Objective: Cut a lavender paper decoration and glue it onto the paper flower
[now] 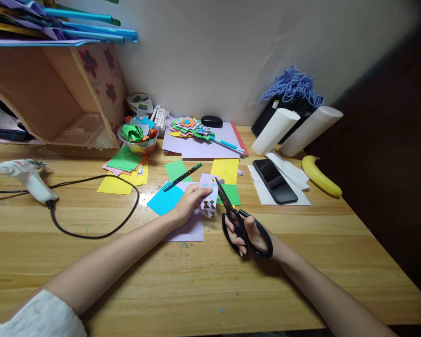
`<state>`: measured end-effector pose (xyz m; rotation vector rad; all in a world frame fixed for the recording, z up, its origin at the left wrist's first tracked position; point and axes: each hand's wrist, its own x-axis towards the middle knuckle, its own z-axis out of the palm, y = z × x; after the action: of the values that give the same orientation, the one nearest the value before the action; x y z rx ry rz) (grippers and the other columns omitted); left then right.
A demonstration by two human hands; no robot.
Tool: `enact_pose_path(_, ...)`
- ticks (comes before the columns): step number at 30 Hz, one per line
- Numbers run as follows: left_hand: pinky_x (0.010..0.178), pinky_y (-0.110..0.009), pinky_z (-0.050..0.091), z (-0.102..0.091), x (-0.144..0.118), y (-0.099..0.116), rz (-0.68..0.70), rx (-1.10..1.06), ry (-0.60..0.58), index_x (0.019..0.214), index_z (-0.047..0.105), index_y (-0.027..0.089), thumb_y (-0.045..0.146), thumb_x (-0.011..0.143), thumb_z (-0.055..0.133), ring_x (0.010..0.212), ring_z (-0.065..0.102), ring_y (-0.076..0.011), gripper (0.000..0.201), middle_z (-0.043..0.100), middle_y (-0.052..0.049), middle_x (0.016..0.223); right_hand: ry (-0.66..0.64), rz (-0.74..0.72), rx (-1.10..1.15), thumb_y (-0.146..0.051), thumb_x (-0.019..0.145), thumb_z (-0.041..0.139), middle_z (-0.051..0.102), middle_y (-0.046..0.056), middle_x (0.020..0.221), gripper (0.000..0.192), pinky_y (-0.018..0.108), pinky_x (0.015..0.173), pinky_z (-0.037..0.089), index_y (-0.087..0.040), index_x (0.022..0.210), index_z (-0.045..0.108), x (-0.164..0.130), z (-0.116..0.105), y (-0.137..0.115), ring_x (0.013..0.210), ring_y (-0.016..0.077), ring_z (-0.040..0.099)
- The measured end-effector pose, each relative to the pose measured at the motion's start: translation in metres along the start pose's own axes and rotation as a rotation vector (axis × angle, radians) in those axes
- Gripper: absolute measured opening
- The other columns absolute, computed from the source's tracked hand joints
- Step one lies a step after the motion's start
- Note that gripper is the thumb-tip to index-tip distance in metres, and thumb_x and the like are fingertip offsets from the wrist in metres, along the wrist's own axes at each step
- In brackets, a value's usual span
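Observation:
Between the fingers of my left hand (189, 202) is a small pale purple sheet of paper (208, 209) with dark bow-shaped marks or holes in its lower part. My right hand (243, 233) is closed through the loops of black-handled scissors (229, 205). The blade tips point away from me and meet the sheet's upper right edge; whether they are fully closed is hard to tell. Under my left hand lie a blue paper (164, 200) and a larger purple paper (187, 229). A dark green pen (182, 177) rests across a green paper just beyond.
A white glue gun (28, 180) with a looping black cord lies left. Behind are a box (105, 93), a tub of paper scraps (138, 138) and paper flowers (187, 125). A phone (275, 181), white rolls (277, 131) and a banana (321, 177) are at right.

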<state>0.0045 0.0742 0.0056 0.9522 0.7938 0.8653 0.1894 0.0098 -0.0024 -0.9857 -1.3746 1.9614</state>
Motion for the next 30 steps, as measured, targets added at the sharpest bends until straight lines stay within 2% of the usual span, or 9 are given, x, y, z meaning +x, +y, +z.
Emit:
enact_pose_path(11, 0.049, -0.023, 0.024, -0.005, 0.004, 0.004, 0.186, 0.080, 0.140, 0.058, 0.049, 0.015, 0.037, 0.072, 0.063, 0.051, 0.033, -0.0073, 0.030, 0.040, 0.004, 0.054, -0.043, 0.015, -0.056, -0.087, 0.058, 0.037, 0.037, -0.009, 0.050, 0.070, 0.016, 0.031, 0.034, -0.019, 0.075, 0.038, -0.003, -0.002, -0.006, 0.033, 0.0037, 0.031)
enact_pose_path(20, 0.052, -0.023, 0.026, -0.010, 0.006, 0.020, 0.226, 0.254, 0.107, 0.055, 0.049, 0.015, 0.036, 0.069, 0.062, 0.053, 0.036, -0.0086, 0.029, 0.043, 0.004, 0.055, -0.120, 0.080, -0.065, -0.087, 0.058, 0.040, 0.038, -0.009, 0.051, 0.070, 0.015, 0.031, 0.036, -0.019, 0.076, 0.040, -0.007, -0.006, -0.011, 0.034, 0.0029, 0.031)
enact_pose_path(30, 0.052, -0.022, 0.026, -0.014, 0.007, 0.017, 0.236, 0.281, 0.076, 0.056, 0.048, 0.016, 0.036, 0.073, 0.058, 0.054, 0.034, -0.0092, 0.028, 0.041, 0.003, 0.056, -0.093, 0.076, -0.083, -0.085, 0.059, 0.044, 0.033, -0.010, 0.048, 0.068, 0.015, 0.029, 0.033, -0.019, 0.073, 0.040, -0.007, -0.001, -0.020, 0.035, 0.0026, 0.025)
